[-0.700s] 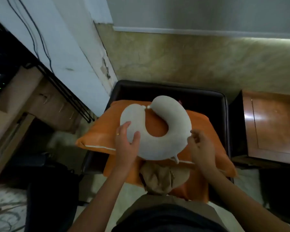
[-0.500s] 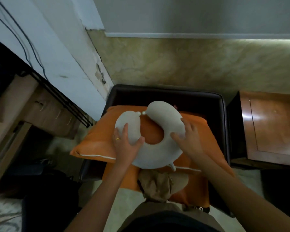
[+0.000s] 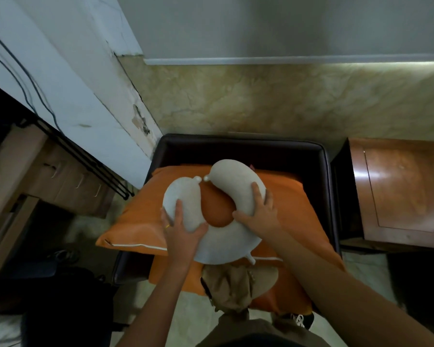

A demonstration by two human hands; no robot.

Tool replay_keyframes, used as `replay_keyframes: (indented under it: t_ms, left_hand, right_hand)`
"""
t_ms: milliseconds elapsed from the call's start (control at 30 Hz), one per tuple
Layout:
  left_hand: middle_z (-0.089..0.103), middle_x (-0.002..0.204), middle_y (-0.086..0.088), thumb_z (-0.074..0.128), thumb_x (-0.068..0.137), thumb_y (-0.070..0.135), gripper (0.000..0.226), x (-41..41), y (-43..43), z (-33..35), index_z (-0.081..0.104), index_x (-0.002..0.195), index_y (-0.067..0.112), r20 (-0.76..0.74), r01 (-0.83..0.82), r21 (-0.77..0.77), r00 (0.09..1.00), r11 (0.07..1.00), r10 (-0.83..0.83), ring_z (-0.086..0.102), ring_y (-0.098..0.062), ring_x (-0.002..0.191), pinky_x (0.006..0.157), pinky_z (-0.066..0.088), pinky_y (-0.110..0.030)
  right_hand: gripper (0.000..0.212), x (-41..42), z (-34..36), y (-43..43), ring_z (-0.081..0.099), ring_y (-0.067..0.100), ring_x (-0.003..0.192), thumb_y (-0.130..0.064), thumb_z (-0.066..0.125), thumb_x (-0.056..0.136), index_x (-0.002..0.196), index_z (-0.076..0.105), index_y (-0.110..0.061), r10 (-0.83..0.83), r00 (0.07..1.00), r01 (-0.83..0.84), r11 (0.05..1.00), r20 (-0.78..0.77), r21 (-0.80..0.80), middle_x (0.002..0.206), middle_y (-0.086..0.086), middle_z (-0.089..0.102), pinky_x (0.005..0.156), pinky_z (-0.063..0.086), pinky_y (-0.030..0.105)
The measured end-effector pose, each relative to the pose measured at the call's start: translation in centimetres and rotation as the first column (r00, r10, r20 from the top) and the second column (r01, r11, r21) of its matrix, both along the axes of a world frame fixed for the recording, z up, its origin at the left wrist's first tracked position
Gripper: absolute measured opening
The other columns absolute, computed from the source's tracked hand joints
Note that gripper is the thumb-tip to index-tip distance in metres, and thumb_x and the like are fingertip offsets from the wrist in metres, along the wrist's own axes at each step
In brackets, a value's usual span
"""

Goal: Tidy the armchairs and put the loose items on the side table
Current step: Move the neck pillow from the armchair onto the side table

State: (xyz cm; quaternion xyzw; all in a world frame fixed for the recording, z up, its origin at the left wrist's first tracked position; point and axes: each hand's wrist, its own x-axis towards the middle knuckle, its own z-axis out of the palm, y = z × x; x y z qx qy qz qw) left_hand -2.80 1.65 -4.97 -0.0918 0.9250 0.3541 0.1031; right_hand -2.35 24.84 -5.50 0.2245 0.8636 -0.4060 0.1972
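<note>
Left grip: clamped on the left arm of the neck pillow. Fingers laid over the top, thumb hooked round the inner curve. Thin ring on one finger.

Right grip: clamped on the pillow's right arm. Fingers spread across the top, thumb pressed into the inner edge.

Neck pillow: pale grey, U-shaped, with its open ends pointing away from the person. The two tips nearly meet, each with a small nub. A short tab sticks out of the near edge. It lies flat on the orange cushion, roughly at the middle.

Orange cushion: white piping along the near-left edge, left corner hanging past the seat. More orange fabric shows underneath, toward the person; whether it is a second cushion I cannot tell.

Tan crumpled cloth, possibly a hat, lies on that lower orange layer, just in front of the pillow's near edge.

Armchair: dark, with a padded rim, set against a marbled wall.

Wooden surface: glossy brown, just beside the armchair's right arm.

To the left are a light wooden drawer unit and black cables running down a white wall. A shoe with white laces shows on the floor.
</note>
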Motion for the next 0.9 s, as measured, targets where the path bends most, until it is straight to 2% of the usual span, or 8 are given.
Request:
replay_keyframes:
  t_ms: [200, 333, 467, 633, 800, 900]
  left_hand:
    - [-0.006, 0.165, -0.001, 0.080, 0.077, 0.045, 0.102, 0.4, -0.3, -0.8, 0.007, 0.147, 0.059, -0.031, -0.011, 0.049, 0.999, 0.999, 0.013, 0.025, -0.037, 0.144, 0.108, 0.039, -0.045]
    - [-0.003, 0.166, -0.004, 0.082, 0.077, 0.033, 0.099, 1.7, 0.1, -0.3, 0.020, 0.152, 0.048, -0.054, -0.035, 0.070, 0.998, 0.997, 0.038, 0.023, -0.036, 0.146, 0.106, 0.038, -0.042]
    - [-0.002, 0.167, -0.002, 0.081, 0.078, 0.028, 0.097, 3.5, 2.4, 0.6, 0.022, 0.153, 0.045, -0.070, -0.031, 0.069, 0.997, 0.997, 0.036, 0.026, -0.033, 0.145, 0.103, 0.041, -0.036]
    - [-0.004, 0.167, 0.004, 0.079, 0.079, 0.028, 0.097, 7.0, 8.1, 1.9, 0.018, 0.150, 0.053, -0.114, 0.008, 0.067, 0.994, 0.998, 0.000, 0.018, -0.030, 0.149, 0.106, 0.042, -0.042]
    - [-0.003, 0.167, 0.005, 0.079, 0.079, 0.029, 0.101, 12.4, 16.8, 3.2, 0.010, 0.143, 0.065, -0.165, 0.016, 0.051, 0.986, 0.999, -0.008, 0.014, -0.030, 0.152, 0.110, 0.042, -0.050]
    - [-0.004, 0.167, 0.004, 0.080, 0.079, 0.028, 0.102, 14.6, 22.2, 3.4, 0.009, 0.142, 0.065, -0.176, 0.044, 0.020, 0.984, 0.999, -0.039, 0.015, -0.032, 0.151, 0.109, 0.042, -0.053]
  right_hand:
    - [0.100, 0.9, -0.5, -1.1, 0.015, 0.047, 0.144, -0.053, 0.064, 0.088, 0.152, -0.013, -0.052, -0.042, 0.997, 0.044, 0.998, -0.059, 0.039, 0.165, 0.004, -0.012, 0.109, 0.034, 0.056]
    - [0.098, 2.5, -0.7, -0.5, 0.010, 0.046, 0.147, -0.050, 0.063, 0.089, 0.153, -0.011, -0.050, -0.015, 0.996, 0.019, 0.999, -0.088, 0.039, 0.166, 0.005, -0.012, 0.111, 0.030, 0.057]
    - [0.097, 5.3, -0.5, 1.3, 0.013, 0.044, 0.146, -0.047, 0.063, 0.090, 0.153, -0.010, -0.051, -0.035, 0.989, 0.038, 0.999, -0.142, 0.020, 0.166, 0.004, -0.009, 0.109, 0.032, 0.055]
    - [0.097, 9.6, -0.2, 7.0, 0.015, 0.045, 0.146, -0.049, 0.063, 0.088, 0.148, -0.013, -0.060, -0.080, 0.975, 0.079, 0.997, -0.205, -0.010, 0.166, 0.002, -0.007, 0.111, 0.034, 0.059]
    - [0.098, 14.6, 0.4, 15.5, 0.016, 0.040, 0.145, -0.048, 0.064, 0.087, 0.150, -0.011, -0.056, -0.093, 0.962, 0.092, 0.996, -0.256, -0.014, 0.164, -0.005, -0.008, 0.110, 0.036, 0.057]
    - [0.096, 17.1, 0.4, 20.7, 0.017, 0.041, 0.144, -0.059, 0.057, 0.078, 0.148, -0.010, -0.060, -0.126, 0.953, 0.116, 0.992, -0.276, -0.051, 0.164, -0.007, -0.005, 0.109, 0.038, 0.059]
